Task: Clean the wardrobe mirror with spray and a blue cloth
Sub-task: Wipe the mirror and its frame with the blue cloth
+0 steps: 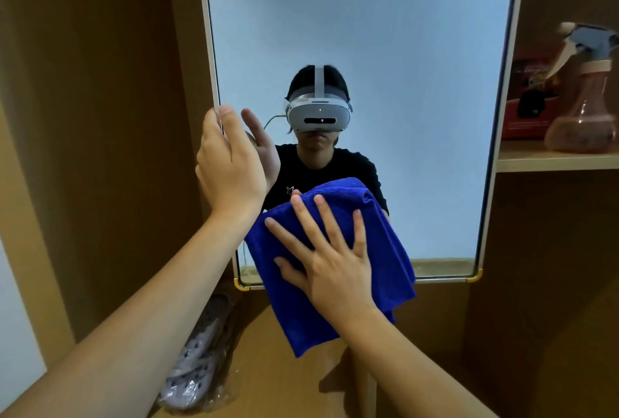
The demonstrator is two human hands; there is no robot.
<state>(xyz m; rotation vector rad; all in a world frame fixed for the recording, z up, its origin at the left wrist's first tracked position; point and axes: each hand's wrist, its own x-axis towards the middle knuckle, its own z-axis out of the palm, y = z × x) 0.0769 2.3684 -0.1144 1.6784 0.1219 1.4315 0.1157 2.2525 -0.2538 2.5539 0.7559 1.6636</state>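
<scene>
Under the right hand [338,270] (fingers spread) the blue cloth [385,250] lies flat.

I see brown wooden wardrobe panels [100,116] filling the left and right of the frame. At right, a light wooden shelf [556,158] carries a red box [529,99]. Lower left, pale perforated shoes in a clear bag [197,367] rest on the wooden base.
</scene>
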